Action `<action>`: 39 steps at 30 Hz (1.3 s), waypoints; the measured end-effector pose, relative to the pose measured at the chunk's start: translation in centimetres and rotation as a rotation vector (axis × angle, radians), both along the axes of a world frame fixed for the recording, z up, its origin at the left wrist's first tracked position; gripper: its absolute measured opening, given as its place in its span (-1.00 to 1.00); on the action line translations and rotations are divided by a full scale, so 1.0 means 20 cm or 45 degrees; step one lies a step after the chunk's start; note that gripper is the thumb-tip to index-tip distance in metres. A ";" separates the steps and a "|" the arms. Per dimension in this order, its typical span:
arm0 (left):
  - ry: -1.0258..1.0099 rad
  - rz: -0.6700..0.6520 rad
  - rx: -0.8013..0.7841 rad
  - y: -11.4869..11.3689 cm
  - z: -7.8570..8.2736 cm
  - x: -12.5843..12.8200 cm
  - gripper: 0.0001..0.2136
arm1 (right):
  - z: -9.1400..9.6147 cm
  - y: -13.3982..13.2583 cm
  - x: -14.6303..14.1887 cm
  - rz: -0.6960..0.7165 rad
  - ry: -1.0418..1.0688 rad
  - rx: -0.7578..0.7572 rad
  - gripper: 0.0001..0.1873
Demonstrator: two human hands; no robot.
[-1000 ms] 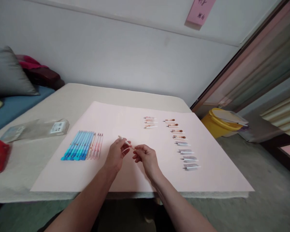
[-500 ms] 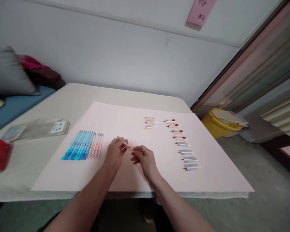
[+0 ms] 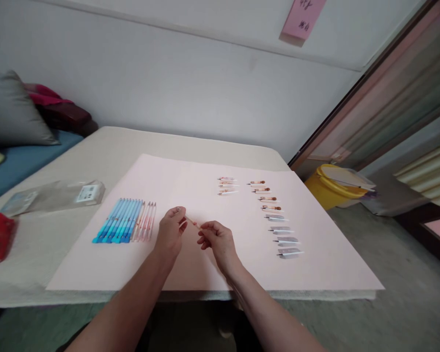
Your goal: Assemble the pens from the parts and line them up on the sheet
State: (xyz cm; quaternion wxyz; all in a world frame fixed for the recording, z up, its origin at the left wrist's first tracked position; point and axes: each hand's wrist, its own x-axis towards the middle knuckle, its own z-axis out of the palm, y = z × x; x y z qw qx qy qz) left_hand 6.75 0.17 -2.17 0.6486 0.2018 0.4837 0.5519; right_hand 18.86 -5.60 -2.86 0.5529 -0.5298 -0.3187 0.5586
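In the head view, a slim, pale, pen-like piece with pinkish marks is held slantwise between the two hands, above the middle of a large pale-pink sheet. The left hand is curled narrowly around its far-left end, hiding most of it; the right hand pinches the near-right end between thumb and fingertips. Whether the piece is whole or in two parts cannot be told.

To the left lies a close row of slim blue plastic pens, with several clear-and-pink pens beside it. Far and to the right are small pink-printed pieces with pale rods, then brown-topped pen barrels, and nearer, grey translucent pieces with white rods.

The step in hand looks like two-handed work on the ends of this one piece. The next move seems to call for a steady left hold and fine fingertip control on the right, with the ends kept in line.

Half a second ago, a whitish end stuck out beyond the left fingers; now that hand covers more of it. The laid-out rows look unchanged.
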 end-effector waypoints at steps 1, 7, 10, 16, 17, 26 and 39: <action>0.015 0.008 0.002 0.00 -0.01 0.00 -0.83 | 0.00 0.00 0.00 0.008 0.000 0.002 -0.86; -0.036 -0.015 0.006 0.01 -0.01 -0.02 -0.74 | 0.00 0.00 0.00 -0.009 -0.022 -0.013 -0.86; 0.020 -0.019 -0.019 0.01 0.00 -0.02 -0.75 | 0.00 0.01 0.00 -0.009 -0.018 -0.010 -0.86; -0.041 0.038 0.031 0.02 -0.01 -0.02 -0.72 | 0.00 0.00 -0.01 0.012 -0.033 0.003 -0.88; -0.088 0.053 0.041 0.02 -0.01 -0.02 -0.72 | 0.00 0.01 0.00 0.009 -0.037 0.001 -0.88; -0.126 0.084 0.039 0.02 0.00 0.00 -0.71 | 0.01 0.00 -0.01 0.014 -0.028 0.022 -0.89; -0.072 0.048 -0.010 0.02 0.03 -0.02 -0.66 | 0.01 0.00 0.00 0.003 -0.047 0.024 -0.90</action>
